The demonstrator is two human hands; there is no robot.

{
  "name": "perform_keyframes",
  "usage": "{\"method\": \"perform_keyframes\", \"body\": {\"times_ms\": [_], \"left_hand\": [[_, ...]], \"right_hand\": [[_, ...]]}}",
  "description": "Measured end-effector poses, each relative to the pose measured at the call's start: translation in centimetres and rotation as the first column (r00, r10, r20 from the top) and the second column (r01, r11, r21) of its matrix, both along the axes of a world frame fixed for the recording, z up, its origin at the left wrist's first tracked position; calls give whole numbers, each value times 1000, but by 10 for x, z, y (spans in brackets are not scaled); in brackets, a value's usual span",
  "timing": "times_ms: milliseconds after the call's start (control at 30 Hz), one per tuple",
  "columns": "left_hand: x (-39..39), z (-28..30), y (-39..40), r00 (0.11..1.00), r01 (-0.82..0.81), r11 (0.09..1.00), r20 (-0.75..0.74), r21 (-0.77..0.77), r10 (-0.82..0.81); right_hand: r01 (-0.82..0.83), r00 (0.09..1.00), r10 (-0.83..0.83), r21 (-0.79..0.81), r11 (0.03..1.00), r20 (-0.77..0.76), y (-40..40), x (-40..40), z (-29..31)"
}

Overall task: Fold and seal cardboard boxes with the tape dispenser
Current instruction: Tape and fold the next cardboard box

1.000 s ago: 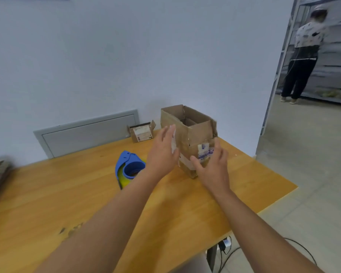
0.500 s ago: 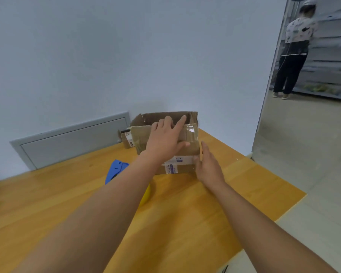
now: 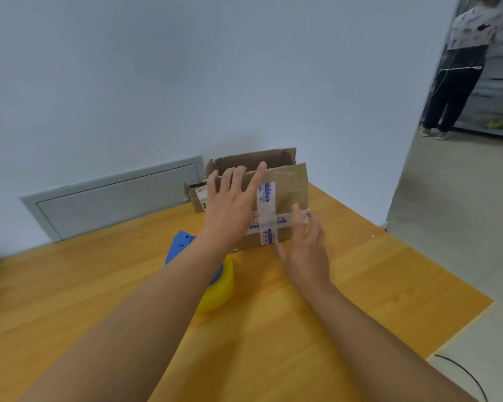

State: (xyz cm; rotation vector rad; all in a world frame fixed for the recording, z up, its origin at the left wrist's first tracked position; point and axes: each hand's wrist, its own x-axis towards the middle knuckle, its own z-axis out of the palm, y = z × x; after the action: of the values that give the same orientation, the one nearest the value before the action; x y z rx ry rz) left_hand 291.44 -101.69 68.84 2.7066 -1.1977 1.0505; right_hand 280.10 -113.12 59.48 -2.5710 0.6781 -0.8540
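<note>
Left hand: the left hand (image 3: 231,208) is spread flat with fingers apart, laid against the near face of the cardboard box (image 3: 288,195), fingertips reaching its upper edge; it grips nothing.
Right hand: the right hand (image 3: 305,248) is open with fingers loosely spread, at the box's lower right near corner; the fingertips lie at or just off the tape there, and contact cannot be told for sure. It holds nothing.
Cardboard box: it stands on the wooden table (image 3: 375,285) near the far edge, close to the wall (image 3: 186,68), top open with flaps upright.
Tape on box: a cross of printed tape (image 3: 269,220), one strip running down the near face and one across it, with purple print.
Tape dispenser: the blue tape dispenser (image 3: 180,245) with a yellow tape roll (image 3: 219,291) lies on the table just left of the box, partly hidden under the left forearm; neither hand touches it.
Small box: a small cardboard box (image 3: 197,197) with a label sits behind the larger box, to its left, against the wall.
Wall panel: a grey panel (image 3: 114,198) is set low in the wall behind the table.
Background: a standing person (image 3: 462,62) faces shelves at the far right, well apart from the table.
Floor: a black cable (image 3: 465,372) lies on the floor by the table's near right corner.
</note>
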Motion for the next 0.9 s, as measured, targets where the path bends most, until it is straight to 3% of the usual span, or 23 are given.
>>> {"method": "perform_keyframes", "body": {"times_ms": [133, 333, 700, 900], "left_hand": [[14, -7, -12, 1000, 6, 1000, 15, 2, -6], [36, -19, -27, 999, -14, 999, 30, 41, 12], [68, -18, -58, 998, -59, 996, -7, 67, 59], [52, -9, -39, 999, 32, 999, 23, 44, -33]], "right_hand": [[-191, 946, 171, -47, 980, -276, -5, 15, -6], [-182, 903, 180, 31, 983, -391, -20, 48, -7], [-120, 887, 139, 71, 990, -440, -35, 92, -11], [-109, 908, 137, 93, 990, -396, -26, 75, -1]]}}
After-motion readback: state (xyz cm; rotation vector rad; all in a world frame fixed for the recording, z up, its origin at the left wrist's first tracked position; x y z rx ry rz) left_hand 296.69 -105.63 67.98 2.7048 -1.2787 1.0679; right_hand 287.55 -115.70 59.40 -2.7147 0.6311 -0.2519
